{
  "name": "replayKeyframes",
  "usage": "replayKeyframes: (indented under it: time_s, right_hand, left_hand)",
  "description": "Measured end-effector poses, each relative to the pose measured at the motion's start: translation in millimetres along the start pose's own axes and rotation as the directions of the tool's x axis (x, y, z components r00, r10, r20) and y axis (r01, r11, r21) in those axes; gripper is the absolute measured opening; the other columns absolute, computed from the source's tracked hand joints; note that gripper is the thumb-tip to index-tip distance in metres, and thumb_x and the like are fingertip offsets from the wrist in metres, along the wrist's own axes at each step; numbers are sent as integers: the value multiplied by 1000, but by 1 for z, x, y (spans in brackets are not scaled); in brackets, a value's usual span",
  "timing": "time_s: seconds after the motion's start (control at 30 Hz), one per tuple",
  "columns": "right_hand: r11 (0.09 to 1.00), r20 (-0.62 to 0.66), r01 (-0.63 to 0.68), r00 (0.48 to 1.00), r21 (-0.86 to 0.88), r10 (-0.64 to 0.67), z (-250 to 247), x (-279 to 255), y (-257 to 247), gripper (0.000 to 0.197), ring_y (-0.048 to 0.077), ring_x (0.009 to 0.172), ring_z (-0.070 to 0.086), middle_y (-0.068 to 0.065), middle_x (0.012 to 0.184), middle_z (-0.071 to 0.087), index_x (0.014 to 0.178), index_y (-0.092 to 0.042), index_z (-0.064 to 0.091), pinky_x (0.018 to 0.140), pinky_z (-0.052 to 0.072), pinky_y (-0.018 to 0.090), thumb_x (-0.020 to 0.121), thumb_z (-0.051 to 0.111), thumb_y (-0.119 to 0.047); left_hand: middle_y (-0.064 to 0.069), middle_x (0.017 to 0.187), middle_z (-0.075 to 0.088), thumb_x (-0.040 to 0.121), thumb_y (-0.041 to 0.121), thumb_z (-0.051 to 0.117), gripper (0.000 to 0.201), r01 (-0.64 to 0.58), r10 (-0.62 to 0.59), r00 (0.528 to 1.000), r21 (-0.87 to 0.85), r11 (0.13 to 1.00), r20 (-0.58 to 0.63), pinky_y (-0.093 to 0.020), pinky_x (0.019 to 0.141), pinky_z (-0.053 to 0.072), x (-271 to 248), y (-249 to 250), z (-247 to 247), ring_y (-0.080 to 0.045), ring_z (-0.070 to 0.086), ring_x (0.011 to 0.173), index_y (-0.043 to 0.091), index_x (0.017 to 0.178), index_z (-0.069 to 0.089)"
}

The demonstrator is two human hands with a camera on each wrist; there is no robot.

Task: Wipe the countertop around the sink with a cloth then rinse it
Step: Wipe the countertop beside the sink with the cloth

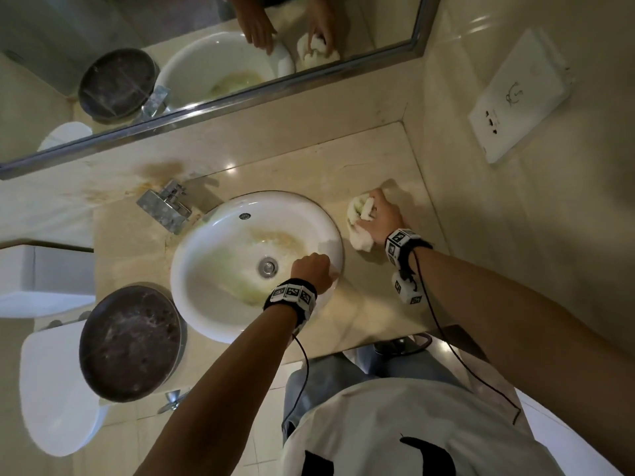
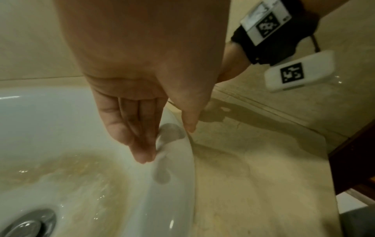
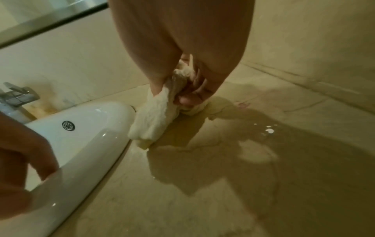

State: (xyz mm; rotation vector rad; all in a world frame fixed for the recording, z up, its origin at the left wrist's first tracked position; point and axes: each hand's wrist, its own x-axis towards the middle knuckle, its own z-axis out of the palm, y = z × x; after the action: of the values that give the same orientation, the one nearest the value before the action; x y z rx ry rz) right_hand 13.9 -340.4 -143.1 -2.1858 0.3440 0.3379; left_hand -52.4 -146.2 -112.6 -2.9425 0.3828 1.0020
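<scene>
The right hand (image 1: 385, 216) grips a crumpled white cloth (image 1: 359, 219), fingers curled round its bunched upper part; in the right-wrist view the palm hides the top of the cloth (image 3: 154, 118), and only its lower folds show, lying on the beige polished stone counter (image 1: 381, 304) just beside the rim of the round white ceramic sink (image 1: 192, 269). The cloth sits to the right of the sink, between the basin and the side wall. A wet film with bright glints covers the counter (image 3: 253, 152) around the cloth.

The left hand (image 2: 142, 104) rests on the right rim of the sink (image 2: 178, 176) with fingers (image 2: 140, 144) straight and held together, their tips against the inner slope, the thumb pointing down at the rim's outer edge. In the head view this hand (image 1: 311, 269) appears foreshortened, so the finger pose is not legible there.

The sink holds a yellowish-brown stain around a metal drain plug (image 1: 268, 266); in the left-wrist view the drain (image 2: 26, 222) is cut off by the frame edge. A square chrome tap (image 1: 165, 204) stands at the rear left of the basin. A round dark brown marbled bowl (image 1: 130, 341) sits on the counter to the left of the sink; its interior shows only pale mottling. A metal-framed mirror (image 1: 206, 63) runs along the rear wall, and a white socket plate (image 1: 519, 97) is on the right wall.
</scene>
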Motion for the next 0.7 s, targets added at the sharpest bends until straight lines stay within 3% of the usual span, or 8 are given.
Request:
replayKeyframes:
  time_s: [0.07,0.13,0.23,0.3,0.37,0.47,0.6,0.7]
  right_hand:
    - [999,-107,27,994,47,-22,-11,-11,5,44,24,93,69,3,100,70,118,-20,53,80,59,43,81,75,-13]
    - [999,-225,20,974,37,-11,-26,-21,9,38,23,88,67,-1,93,67,114,-19,55,73,57,37,80,71,-10]
    - [996,-365,-46,931,-78,14,-55,-37,14,37,24,89,65,0,96,64,113,-21,55,68,48,28,80,70,-11]
    - [961,-402,-142,915,-237,36,-73,-47,16,38,29,93,64,6,104,63,116,-21,54,71,52,33,82,70,-15]
    - [871,-351,-238,933,-430,81,-80,-52,18,40,34,101,62,13,114,60,121,-19,54,79,55,40,84,69,-21]
    - [698,-207,-208,974,-686,87,-72,-51,27,43,36,112,55,17,128,50,128,-17,53,90,51,43,87,64,-22]
    - [505,-160,-164,986,-847,53,-54,-54,37,35,33,122,47,17,137,42,129,-11,53,87,49,40,96,53,-19]
    - [451,-118,-148,989,-880,94,-50,-57,39,33,34,125,45,19,142,38,130,-5,53,94,47,41,101,40,-14]
  left_hand:
    - [-11,104,67,95,34,59,28,-19,18,999,33,999,27,-33,71,47,3,4,2,-30,66,92,8,104,64]
    - [-11,108,67,94,31,62,30,-40,37,998,72,997,49,-33,76,50,5,6,4,-29,66,97,6,111,64]
    - [-12,111,67,93,23,62,28,-54,48,997,77,996,68,-32,79,50,7,7,3,-29,66,100,4,113,63]
    - [-12,114,65,92,23,62,30,-69,61,995,94,993,81,-33,81,51,7,7,1,-29,65,102,4,116,61]
    - [-12,116,65,92,28,64,36,-84,74,992,107,991,98,-33,83,51,9,6,-1,-29,64,104,5,120,60]
    - [-13,118,64,90,31,68,42,-104,88,989,129,986,121,-35,87,53,10,5,-5,-29,64,106,5,122,58]
    - [-12,117,65,85,32,74,47,-129,108,986,168,977,128,-36,86,55,9,3,-4,-30,65,106,6,121,59]
    - [-12,115,67,84,31,75,47,-135,112,984,170,976,135,-35,83,55,6,1,-1,-29,66,103,6,120,60]
